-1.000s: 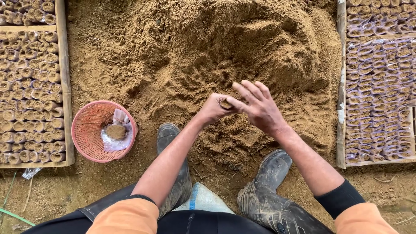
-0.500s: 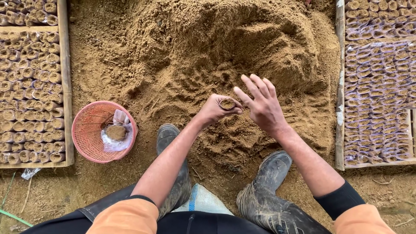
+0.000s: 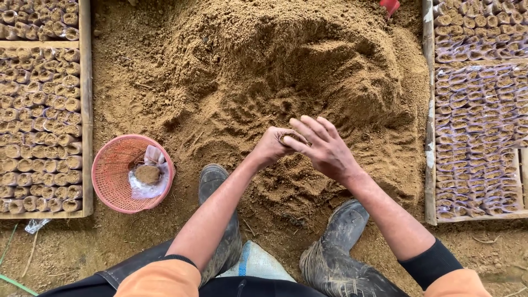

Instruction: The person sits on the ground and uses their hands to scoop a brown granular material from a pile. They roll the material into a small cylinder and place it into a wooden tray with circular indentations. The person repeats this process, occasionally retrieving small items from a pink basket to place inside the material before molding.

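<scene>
Head view, the only one supplied: half a second ago the right hand (image 3: 324, 147) stood lifted clear with its fingers fanned above the small soil-filled bag (image 3: 287, 137); it has now come down so that the flat of the fingers lies across the bag's open mouth, hiding most of the fill. Judged from this, the soil is being pressed or levelled off in the bag, and the filling of this one looks close to finished. The left hand (image 3: 270, 145) is closed round the bag, fingers wrapped about its sides, holding it upright just above the soil heap (image 3: 286, 60). The right-hand fingers are extended and close together, gripping nothing. The heap is loose, dry, crumbly brown soil, its near slope scored with finger furrows. To the left a round pink plastic basket (image 3: 113, 187) of open mesh sits on the ground, holding crumpled clear plastic bags (image 3: 151, 157) and a lump of soil. Wooden-framed beds (image 3: 85, 110) on either side are packed with rows of small cylindrical bags, filled and standing mouth-up on the left, lying closer and glossier on the right (image 3: 478, 110). Two muddy black rubber boots (image 3: 335, 242) flank a woven sack (image 3: 258, 264) on which the person appears to sit.
</scene>
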